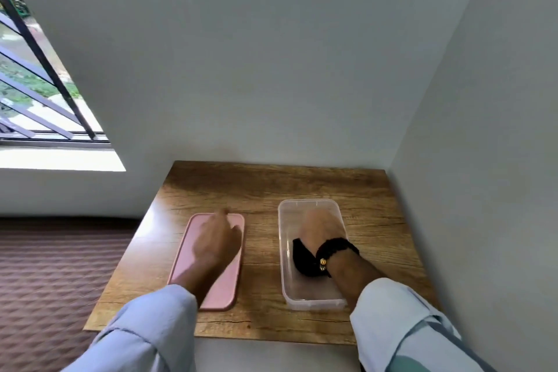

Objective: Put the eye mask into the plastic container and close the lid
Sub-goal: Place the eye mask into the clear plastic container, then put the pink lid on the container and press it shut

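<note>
Right grip [320, 229] in one container [283, 251], one lid [187, 254]

A wooden table [271, 187] stands in a white-walled corner — barred window [36, 84] at left, brown patterned carpet [54, 275] below.

There is one view only, from a camera worn on the person's head. It looks forward and steeply down across a small wooden table [271, 187] pushed into a corner of white walls [271, 54]. The wide lens bends the edges. Both sleeved forearms [145, 332] enter from the bottom, close to the lens; a barred window [39, 84] sits far left.
</note>
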### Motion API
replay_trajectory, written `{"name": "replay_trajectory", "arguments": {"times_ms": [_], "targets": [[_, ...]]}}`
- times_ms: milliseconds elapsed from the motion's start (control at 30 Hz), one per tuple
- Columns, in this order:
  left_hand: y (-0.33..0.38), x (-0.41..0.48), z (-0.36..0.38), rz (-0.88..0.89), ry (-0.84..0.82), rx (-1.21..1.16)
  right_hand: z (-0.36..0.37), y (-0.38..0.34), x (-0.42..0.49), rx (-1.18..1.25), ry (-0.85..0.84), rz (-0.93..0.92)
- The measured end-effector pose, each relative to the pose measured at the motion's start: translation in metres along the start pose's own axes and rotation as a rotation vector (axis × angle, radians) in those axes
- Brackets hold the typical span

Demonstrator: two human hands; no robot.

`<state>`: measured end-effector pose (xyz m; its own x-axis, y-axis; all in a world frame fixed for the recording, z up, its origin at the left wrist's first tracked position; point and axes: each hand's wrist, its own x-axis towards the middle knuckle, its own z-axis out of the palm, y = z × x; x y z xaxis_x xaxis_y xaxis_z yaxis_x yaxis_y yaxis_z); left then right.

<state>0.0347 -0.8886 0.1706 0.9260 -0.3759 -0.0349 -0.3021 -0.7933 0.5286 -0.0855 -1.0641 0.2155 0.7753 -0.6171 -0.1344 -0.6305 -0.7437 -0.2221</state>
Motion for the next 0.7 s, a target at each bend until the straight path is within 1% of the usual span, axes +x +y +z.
{"name": "replay_trajectory", "arguments": {"times_ms": [67, 100, 133, 167, 200, 267, 367, 433, 500, 567, 633, 700], "targets": [[-0.039, -0.005, -0.010, -0.209, -0.063, 0.123, 0.003, -0.030, -0.004, 0.244, 0.016, -0.072], [-0.056, -0.009, -0.014, -0.291, -0.091, 0.165, 0.011, -0.048, -0.008, 0.410, -0.033, -0.094], [-0.072, -0.014, -0.017, -0.352, -0.118, 0.187, 0.023, -0.065, -0.013, 0.574, -0.108, -0.080], [-0.085, -0.017, -0.017, -0.392, -0.147, 0.192, 0.039, -0.079, -0.019, 0.688, -0.198, -0.037], [-0.096, -0.019, -0.018, -0.411, -0.168, 0.188, 0.056, -0.091, -0.024, 0.718, -0.295, 0.013], [-0.110, -0.018, -0.018, -0.392, -0.172, 0.161, 0.089, -0.104, -0.034, 0.678, -0.441, 0.099], [-0.120, -0.016, -0.019, -0.365, -0.163, 0.059, 0.116, -0.107, -0.040, 0.766, -0.500, 0.215], [-0.130, -0.016, -0.020, -0.426, -0.165, -0.029, 0.119, -0.108, -0.039, 0.799, -0.482, 0.245], [-0.137, -0.019, -0.019, -0.502, -0.169, -0.205, 0.111, -0.108, -0.036, 0.795, -0.418, 0.214], [-0.132, -0.023, -0.018, -0.513, -0.171, -0.418, 0.091, -0.104, -0.029, 0.665, -0.280, 0.151], [-0.111, -0.028, -0.021, -0.496, -0.155, -0.615, 0.063, -0.095, -0.023, 0.512, -0.132, 0.114], [-0.079, -0.029, -0.023, -0.427, -0.142, -0.727, 0.036, -0.078, -0.022, 0.422, 0.012, 0.107]]}}
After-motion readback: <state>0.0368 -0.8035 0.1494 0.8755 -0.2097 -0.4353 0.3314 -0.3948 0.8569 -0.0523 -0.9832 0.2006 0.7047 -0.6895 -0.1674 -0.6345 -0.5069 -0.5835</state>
